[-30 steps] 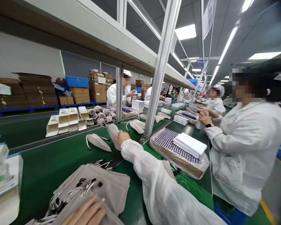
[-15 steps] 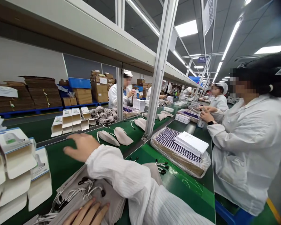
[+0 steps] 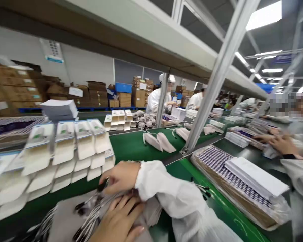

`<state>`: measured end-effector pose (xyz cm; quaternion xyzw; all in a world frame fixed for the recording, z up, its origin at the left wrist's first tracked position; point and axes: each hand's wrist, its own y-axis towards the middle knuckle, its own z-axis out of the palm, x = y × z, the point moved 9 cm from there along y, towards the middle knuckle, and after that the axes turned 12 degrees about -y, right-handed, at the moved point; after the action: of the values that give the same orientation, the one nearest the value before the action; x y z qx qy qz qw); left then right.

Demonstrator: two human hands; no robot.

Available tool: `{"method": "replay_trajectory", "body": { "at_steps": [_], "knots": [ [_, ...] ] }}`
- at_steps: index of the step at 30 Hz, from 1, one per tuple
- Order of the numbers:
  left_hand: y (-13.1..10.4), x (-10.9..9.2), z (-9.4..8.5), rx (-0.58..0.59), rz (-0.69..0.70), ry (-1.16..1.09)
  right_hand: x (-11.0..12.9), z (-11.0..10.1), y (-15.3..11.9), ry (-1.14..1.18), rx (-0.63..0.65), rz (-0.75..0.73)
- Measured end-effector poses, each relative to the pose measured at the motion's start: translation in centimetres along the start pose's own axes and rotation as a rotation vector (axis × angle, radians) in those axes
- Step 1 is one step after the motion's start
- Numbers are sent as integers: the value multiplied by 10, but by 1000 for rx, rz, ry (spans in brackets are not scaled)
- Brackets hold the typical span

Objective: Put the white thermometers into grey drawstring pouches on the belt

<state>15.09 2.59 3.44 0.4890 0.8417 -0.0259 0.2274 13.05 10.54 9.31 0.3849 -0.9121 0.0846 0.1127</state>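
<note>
A stack of grey drawstring pouches [image 3: 63, 218] lies in front of me, with white cords and black cord ends bunched across it. My left hand [image 3: 122, 216] rests flat on these pouches, fingers spread. Just beyond it, my right hand [image 3: 123, 174] is over the far side of the stack, near the cords. Its fingers curl down in a pinch; what is between them is blurred and partly hidden. Filled pouches [image 3: 164, 143] lie on the green belt [image 3: 131, 148] past my right hand.
Rows of open white boxes [image 3: 63, 141] stand stacked on the left. On the right, a plastic-wrapped tray [image 3: 217, 168] carries a stack of white booklets [image 3: 257, 174]. A metal post [image 3: 217, 80] and overhead shelf [image 3: 141, 43] cross the view. A co-worker's hands [image 3: 282, 143] work at right.
The view has swung left, showing more boxes. My right hand has come back from over the belt to the pouch cords, its fingers now bent. My left hand stays on the stack.
</note>
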Motion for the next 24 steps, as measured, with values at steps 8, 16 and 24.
{"method": "replay_trajectory", "body": {
  "at_steps": [8,16,24],
  "knots": [
    [-10,20,-45,-245,-351,109,-44,-10,-4,17,-140,169],
    [-15,49,-41,-90,-457,-29,-49,12,3,-198,-74,264],
    [-23,24,-56,-34,-485,-421,-62,35,20,-179,-32,157]
  ]
}}
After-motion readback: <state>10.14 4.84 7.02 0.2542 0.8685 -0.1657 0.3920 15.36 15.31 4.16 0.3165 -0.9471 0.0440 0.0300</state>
